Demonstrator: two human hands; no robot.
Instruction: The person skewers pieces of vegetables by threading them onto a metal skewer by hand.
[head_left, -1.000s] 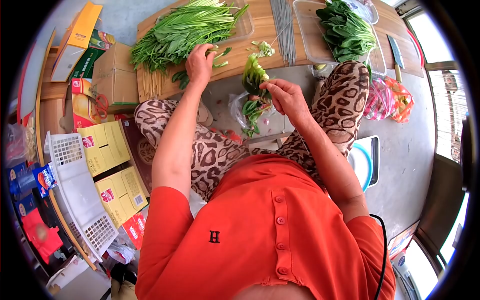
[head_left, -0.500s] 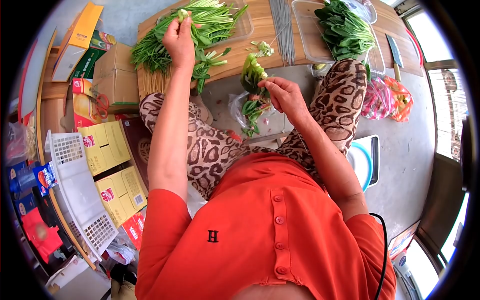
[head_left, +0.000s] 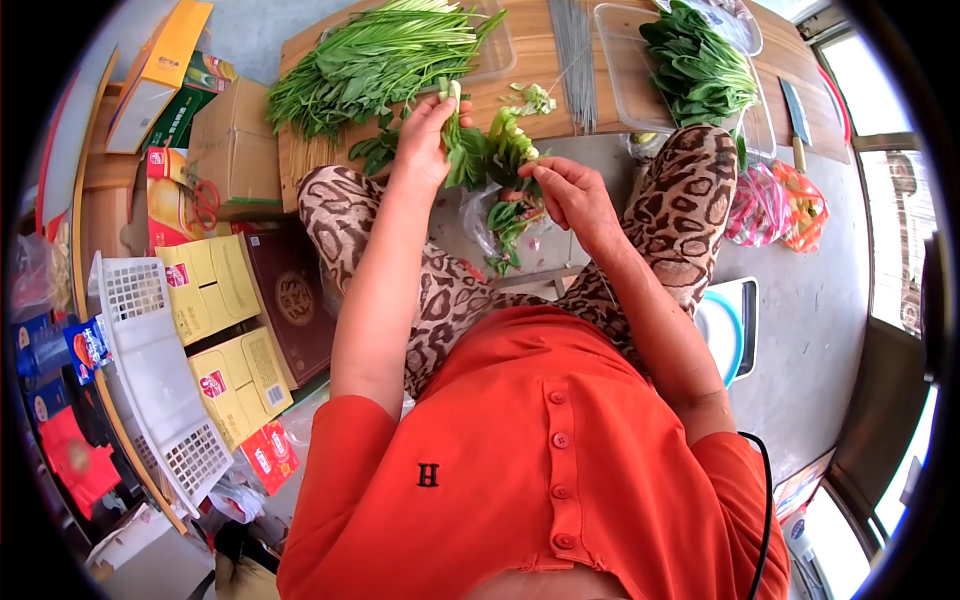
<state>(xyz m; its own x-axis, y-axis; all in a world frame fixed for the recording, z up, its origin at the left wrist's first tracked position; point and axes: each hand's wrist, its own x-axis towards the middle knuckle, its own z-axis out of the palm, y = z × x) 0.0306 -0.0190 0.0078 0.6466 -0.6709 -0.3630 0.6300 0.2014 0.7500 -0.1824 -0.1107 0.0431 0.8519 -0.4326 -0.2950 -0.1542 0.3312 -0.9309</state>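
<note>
My left hand [head_left: 424, 140] is closed round a leafy green stalk [head_left: 462, 140], its pale stem end up and the leaves hanging towards the right hand. My right hand [head_left: 572, 195] pinches a thin metal skewer, mostly hidden, at the bunch of threaded greens [head_left: 512, 140]. The pale cut ends of that bunch are lined up and its leaves hang down. The two hands are close together over the table's near edge. Just beyond lies a pile of long green vegetables [head_left: 385, 65], with loose leaves [head_left: 375, 152] beside my left hand.
Metal skewers [head_left: 572, 60] lie on the wooden table [head_left: 535, 60]. To the right are a clear tray [head_left: 625, 70] with leafy greens [head_left: 700, 65] and a knife [head_left: 795, 115]. A plastic bag with scraps [head_left: 510, 230] sits below. Boxes [head_left: 235, 150] and a white basket [head_left: 160, 370] stand left.
My left hand has come down and right from the pile, bringing the green stalk beside the threaded greens. My right hand has stayed nearly still.
</note>
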